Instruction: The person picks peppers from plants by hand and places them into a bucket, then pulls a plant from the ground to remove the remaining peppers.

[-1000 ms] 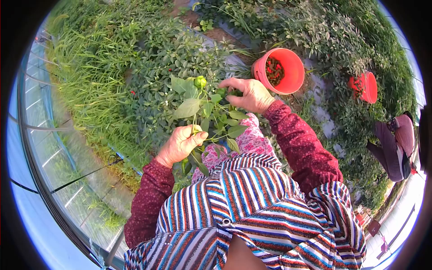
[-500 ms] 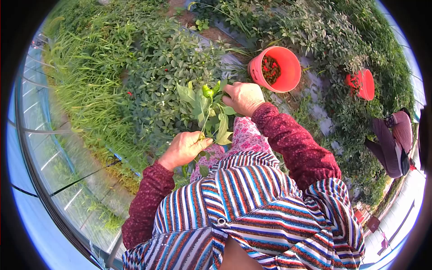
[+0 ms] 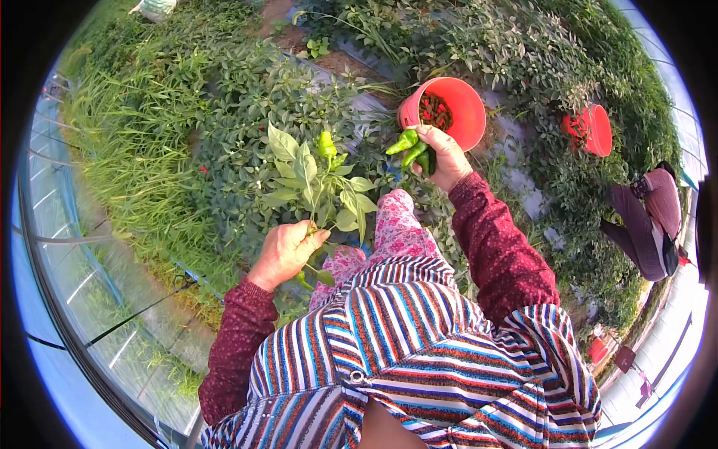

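My left hand (image 3: 288, 253) is closed around the stem of a leafy pepper branch (image 3: 308, 176), held upright in front of my legs. A green pepper (image 3: 327, 145) still hangs near the top of that branch, and another green tip shows below my fist. In my right hand (image 3: 443, 155) there are several green peppers (image 3: 410, 147), their pointed ends facing left, gripped between thumb and fingers. This hand is just in front of a red bucket (image 3: 465, 112), which has red and dark brownish pieces inside, too small to name surely.
A second red bucket (image 3: 598, 131) tilts among the plants at right, near a bent-over person (image 3: 651, 217). Dense pepper plants (image 3: 239, 142) and tall grass (image 3: 142, 165) spread ahead and left. A clear greenhouse wall (image 3: 82, 277) curves along the left. A pale sack (image 3: 155, 7) lies far back.
My right hand has moved right, away from the branch, and several green peppers now show in it. The branch in my left hand stands freer, with its leaves spread out.
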`<move>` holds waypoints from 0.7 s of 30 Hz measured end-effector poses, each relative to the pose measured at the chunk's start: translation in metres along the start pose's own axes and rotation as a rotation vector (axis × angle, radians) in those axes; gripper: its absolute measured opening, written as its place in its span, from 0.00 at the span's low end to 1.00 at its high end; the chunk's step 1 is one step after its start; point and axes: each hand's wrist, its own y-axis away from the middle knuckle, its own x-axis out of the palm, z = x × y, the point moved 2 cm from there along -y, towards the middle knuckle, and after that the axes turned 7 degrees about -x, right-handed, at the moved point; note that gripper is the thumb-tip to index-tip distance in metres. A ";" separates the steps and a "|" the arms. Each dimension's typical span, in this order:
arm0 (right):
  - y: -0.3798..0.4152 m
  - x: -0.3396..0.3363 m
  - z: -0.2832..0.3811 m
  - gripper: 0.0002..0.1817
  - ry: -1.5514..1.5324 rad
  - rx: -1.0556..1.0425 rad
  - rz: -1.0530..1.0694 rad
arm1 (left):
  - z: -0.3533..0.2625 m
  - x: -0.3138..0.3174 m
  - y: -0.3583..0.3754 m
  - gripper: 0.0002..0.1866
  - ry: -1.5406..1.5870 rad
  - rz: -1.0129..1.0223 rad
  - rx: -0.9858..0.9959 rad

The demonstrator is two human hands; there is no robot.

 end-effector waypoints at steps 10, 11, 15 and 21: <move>-0.052 -0.144 0.069 0.33 0.463 -0.253 -0.551 | 0.012 0.019 -0.006 0.16 0.072 0.009 0.049; -0.050 -0.143 0.076 0.35 0.575 -0.195 -0.633 | 0.007 0.016 -0.007 0.16 0.072 0.004 0.041; -0.050 -0.099 0.059 0.25 0.660 -0.144 -0.496 | -0.001 0.014 -0.012 0.18 -0.067 0.035 -0.003; -0.010 0.076 0.005 0.19 1.246 -0.626 0.598 | -0.006 0.014 -0.017 0.21 -0.162 0.094 -0.023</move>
